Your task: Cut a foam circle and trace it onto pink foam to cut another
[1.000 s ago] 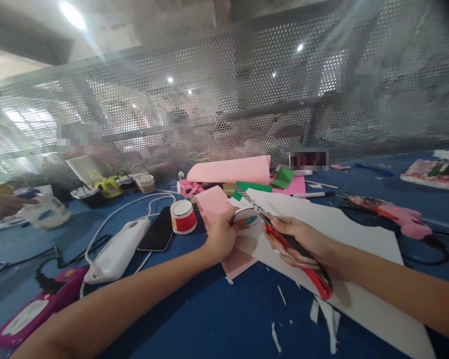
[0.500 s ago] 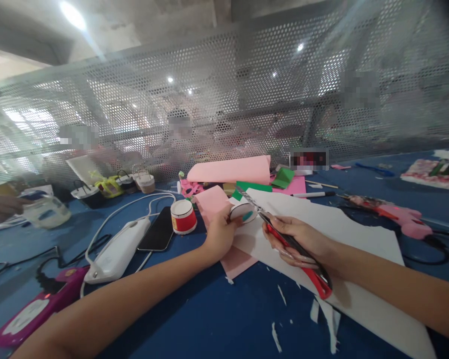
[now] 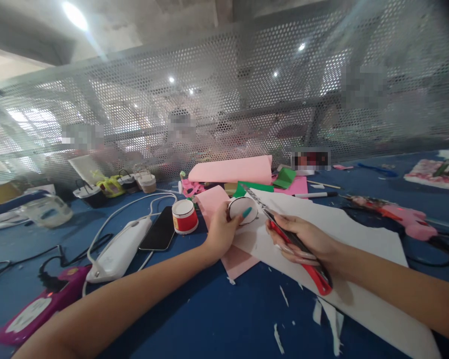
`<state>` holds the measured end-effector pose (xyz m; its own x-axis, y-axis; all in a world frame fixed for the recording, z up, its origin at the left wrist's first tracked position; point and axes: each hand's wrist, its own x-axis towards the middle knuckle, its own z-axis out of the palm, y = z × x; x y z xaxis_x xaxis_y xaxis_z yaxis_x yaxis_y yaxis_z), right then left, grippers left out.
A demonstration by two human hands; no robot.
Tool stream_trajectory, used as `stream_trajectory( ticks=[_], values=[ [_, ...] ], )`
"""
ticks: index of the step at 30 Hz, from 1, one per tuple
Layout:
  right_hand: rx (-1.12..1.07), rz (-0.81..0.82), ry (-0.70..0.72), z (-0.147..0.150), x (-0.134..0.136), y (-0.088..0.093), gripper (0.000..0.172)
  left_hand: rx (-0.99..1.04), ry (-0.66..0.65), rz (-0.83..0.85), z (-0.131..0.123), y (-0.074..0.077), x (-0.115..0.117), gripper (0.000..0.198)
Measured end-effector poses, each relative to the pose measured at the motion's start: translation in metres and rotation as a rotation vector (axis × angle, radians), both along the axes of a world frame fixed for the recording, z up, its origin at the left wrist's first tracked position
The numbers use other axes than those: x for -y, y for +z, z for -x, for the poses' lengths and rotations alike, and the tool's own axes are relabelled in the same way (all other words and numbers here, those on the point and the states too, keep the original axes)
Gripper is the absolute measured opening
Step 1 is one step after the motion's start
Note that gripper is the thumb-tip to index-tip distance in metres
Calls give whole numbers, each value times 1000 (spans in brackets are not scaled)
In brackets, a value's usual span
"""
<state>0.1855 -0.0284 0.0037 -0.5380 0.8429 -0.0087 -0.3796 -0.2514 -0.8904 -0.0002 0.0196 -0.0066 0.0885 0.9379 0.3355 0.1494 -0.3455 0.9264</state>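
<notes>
Cutter (image 3: 291, 238) gripped in my right hand (image 3: 306, 233), long axis slanting, blade pointing forward-left. My left hand (image 3: 220, 230) pinches a dark-rimmed white cup (image 3: 238, 205), mouth tilted toward me.

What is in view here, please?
Round piece: 1, white, left hand
Scissors: 1, red and black, right hand
Papers: several, white, pink, green, centre
Cup-like item: 1, red and white, centre
Phone: 1, black, left
Power strip: 1, white, left
Device: 1, purple, front left
Glue gun: 1, pink, right
Tub: 1, clear, far left
Scraps: several, white, front
Table: 1, blue, below
Screen: 1, grey, behind
Left hand: 1, teal thumbnail, centre
Right hand: 1, bare, centre
</notes>
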Motion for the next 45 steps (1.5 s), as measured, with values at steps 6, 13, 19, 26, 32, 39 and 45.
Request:
stream_trajectory(
  ticks=[6,13,19,26,32,39,45],
  values=[
    [-13,-19,27,-1,-1,0,25,179,-144,67,-2,2,3,23],
    [25,-6,5,2,1,0,25,183,-146,39,-3,2,2,19],
    [73,-47,-2,2,1,0,28,115,-146,-38,1,-2,1,23],
    [59,-45,22,1,3,3,28,53,-147,-69,2,0,4,17],
    [50,-39,43,0,5,3,25,3,-150,-55,-3,12,14,20],
    [62,-46,31,1,4,2,27,-3,-40,-74,-1,8,10,18],
    [63,-38,35,1,4,1,27,-91,-20,-104,0,8,11,15]
  ],
)
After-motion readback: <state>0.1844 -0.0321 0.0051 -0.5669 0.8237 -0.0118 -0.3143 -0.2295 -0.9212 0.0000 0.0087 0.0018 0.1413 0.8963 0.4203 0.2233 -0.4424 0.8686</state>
